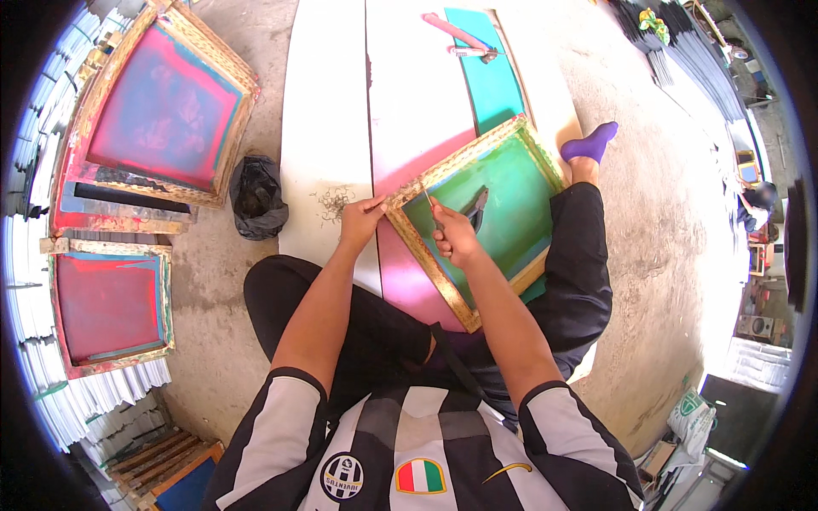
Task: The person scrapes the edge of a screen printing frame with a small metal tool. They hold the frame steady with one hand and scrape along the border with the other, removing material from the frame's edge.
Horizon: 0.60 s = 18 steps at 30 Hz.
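Note:
A wooden screen-printing frame point(520, 277) with green mesh lies tilted across the boards in front of me, its right side against my leg. The fingers of my left hand point(363, 223) are closed at its left corner. My right hand point(456, 234) grips what looks like a screwdriver point(428, 197), mostly hidden in the fist. Its thin shaft points at the frame's upper-left bar. Dark-handled pliers point(478, 208) rest on the green mesh just beyond my right hand. Left of the frame, a small heap of bent wire bits, like pulled staples point(333, 203), sits on the white board.
A hammer point(464, 37) and a white marker point(471, 52) lie on a turquoise panel point(494, 92) at the far end. A black plastic bag point(258, 198) stands on the floor at left. Beyond it lean red-meshed frames point(166, 106). My purple-socked foot point(590, 142) is at right.

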### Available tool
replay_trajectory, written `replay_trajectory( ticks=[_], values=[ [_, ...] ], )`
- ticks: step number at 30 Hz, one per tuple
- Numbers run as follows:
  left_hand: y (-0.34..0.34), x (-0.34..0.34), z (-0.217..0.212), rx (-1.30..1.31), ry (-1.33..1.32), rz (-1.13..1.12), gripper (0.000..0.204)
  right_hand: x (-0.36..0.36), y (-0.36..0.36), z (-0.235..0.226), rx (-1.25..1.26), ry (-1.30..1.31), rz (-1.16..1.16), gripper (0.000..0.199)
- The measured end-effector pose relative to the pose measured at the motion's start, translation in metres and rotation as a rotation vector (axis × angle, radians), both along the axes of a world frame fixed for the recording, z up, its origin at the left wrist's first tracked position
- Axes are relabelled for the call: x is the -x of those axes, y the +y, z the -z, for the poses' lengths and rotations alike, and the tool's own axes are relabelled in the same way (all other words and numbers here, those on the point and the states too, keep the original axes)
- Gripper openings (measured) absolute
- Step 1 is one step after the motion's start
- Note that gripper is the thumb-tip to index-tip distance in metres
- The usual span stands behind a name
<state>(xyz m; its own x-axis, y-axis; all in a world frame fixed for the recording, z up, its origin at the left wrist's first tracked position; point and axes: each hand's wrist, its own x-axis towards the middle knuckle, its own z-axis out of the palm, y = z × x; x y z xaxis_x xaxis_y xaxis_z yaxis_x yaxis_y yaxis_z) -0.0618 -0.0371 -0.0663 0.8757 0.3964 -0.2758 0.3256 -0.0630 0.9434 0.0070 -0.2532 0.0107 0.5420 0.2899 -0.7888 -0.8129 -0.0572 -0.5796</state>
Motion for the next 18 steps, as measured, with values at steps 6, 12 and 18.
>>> replay_trajectory(
  ticks=[6, 12, 18],
  values=[
    [-0.003, -0.002, 0.001, 0.019, -0.008, 0.004, 0.034, -0.004, -0.013, 0.023, 0.423, -0.637, -0.415, 0.042],
    [-0.001, 0.0, -0.001, -0.016, -0.002, -0.003, 0.033, 0.006, 0.001, -0.011, 0.826, -0.862, -0.666, 0.04],
    [-0.003, -0.001, -0.006, -0.031, -0.004, -0.005, 0.032, 0.006, 0.001, -0.012, 0.878, -0.865, -0.709, 0.041]
  ],
)
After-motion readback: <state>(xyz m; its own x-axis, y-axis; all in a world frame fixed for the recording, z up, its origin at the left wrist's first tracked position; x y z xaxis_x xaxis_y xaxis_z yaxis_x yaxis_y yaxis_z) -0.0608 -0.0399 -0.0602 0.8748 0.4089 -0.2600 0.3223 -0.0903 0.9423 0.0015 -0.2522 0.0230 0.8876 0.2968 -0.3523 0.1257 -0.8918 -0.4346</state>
